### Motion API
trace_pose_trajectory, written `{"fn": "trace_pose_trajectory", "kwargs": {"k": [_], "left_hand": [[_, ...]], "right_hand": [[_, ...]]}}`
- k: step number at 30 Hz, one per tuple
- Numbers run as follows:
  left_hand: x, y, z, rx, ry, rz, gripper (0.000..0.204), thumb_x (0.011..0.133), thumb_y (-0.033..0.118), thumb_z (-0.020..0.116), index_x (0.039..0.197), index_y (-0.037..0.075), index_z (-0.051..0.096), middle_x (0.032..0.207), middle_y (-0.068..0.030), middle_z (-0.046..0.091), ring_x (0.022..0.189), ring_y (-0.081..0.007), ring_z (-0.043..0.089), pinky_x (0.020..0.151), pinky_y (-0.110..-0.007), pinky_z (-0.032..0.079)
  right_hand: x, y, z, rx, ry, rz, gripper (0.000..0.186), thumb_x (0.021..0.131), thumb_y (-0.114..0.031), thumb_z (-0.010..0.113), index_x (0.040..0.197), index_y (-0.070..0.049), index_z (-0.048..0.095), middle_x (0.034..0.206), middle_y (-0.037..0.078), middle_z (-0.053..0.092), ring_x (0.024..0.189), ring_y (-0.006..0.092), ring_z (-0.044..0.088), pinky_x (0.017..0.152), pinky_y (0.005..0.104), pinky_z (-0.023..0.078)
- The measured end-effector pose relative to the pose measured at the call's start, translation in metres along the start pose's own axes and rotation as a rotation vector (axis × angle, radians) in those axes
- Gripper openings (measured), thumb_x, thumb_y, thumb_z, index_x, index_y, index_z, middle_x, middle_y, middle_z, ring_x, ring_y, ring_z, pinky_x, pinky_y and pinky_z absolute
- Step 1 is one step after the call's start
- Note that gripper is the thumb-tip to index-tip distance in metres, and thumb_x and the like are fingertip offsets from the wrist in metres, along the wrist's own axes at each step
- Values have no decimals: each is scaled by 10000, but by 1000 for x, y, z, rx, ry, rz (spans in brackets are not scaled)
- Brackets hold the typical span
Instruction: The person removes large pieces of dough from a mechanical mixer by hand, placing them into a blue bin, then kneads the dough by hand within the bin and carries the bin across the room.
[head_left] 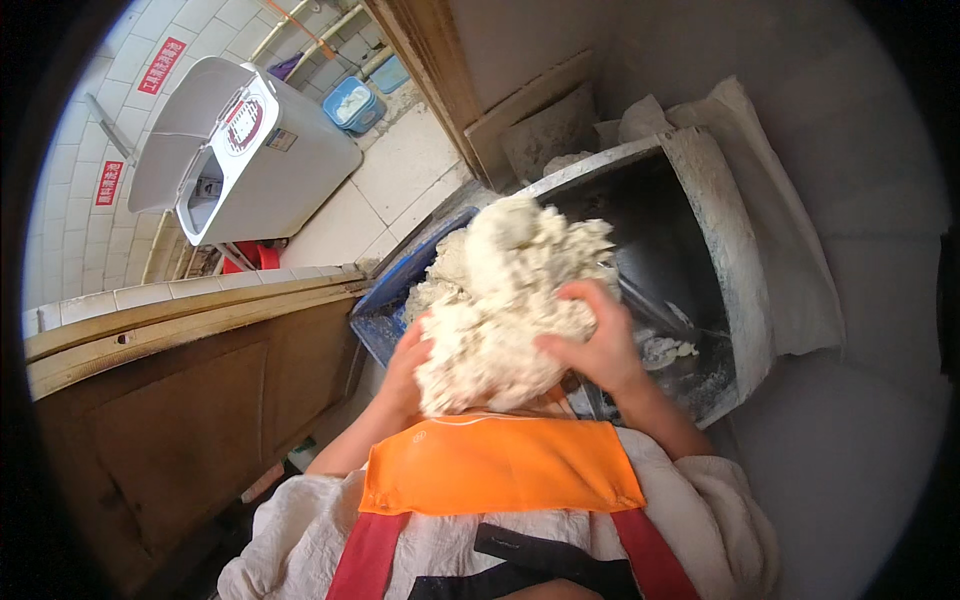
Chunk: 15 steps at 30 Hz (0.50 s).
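Note:
A large, shaggy lump of pale dough [505, 330] is held up in front of my orange apron bib. My left hand [405, 365] grips its left side, and part of the palm is hidden behind the lump. On the other side my right hand [598, 340] presses in with bent fingers and thumb. Below and behind the lump stands a blue bin [385, 315] with more crumbly dough in it. To the right is a big metal mixing trough [715, 240], its rim crusted with flour and some dough scraps on its floor.
A brown wooden cabinet [210, 420] with a tiled ledge runs along my left. Beyond it stand a white twin-tub washing machine [300, 150] with its lid up and a small blue tub [355, 108]. A pale sack [790, 230] hangs beside the trough, against a grey wall.

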<state>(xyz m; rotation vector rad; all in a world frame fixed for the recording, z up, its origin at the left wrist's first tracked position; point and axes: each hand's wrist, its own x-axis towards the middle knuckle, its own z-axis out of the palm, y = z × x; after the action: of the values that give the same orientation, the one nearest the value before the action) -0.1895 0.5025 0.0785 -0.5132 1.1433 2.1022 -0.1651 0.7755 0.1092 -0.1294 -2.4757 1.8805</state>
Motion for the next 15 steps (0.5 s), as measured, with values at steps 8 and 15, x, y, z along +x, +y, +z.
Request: {"fn": "trace_pose_trajectory", "kwargs": {"k": [8, 15], "left_hand": [[-12, 4, -123, -380, -88, 26, 488, 977, 242, 451, 1413, 44, 358, 1375, -152, 483, 1215, -291, 522, 1003, -442, 448], [60, -41, -252, 653, 654, -112, 689, 922, 403, 570, 1468, 70, 314, 1475, -144, 382, 1351, -275, 373, 1083, -412, 296]], "right_hand": [[21, -14, 130, -317, 32, -269, 493, 671, -391, 810, 922, -9, 627, 950, 166, 601, 892, 317, 578, 812, 400, 474], [-18, 97, 234, -510, -267, -345, 419, 824, -242, 635, 1153, 10, 578, 1134, 190, 604, 1119, 344, 538, 929, 431, 442]]}}
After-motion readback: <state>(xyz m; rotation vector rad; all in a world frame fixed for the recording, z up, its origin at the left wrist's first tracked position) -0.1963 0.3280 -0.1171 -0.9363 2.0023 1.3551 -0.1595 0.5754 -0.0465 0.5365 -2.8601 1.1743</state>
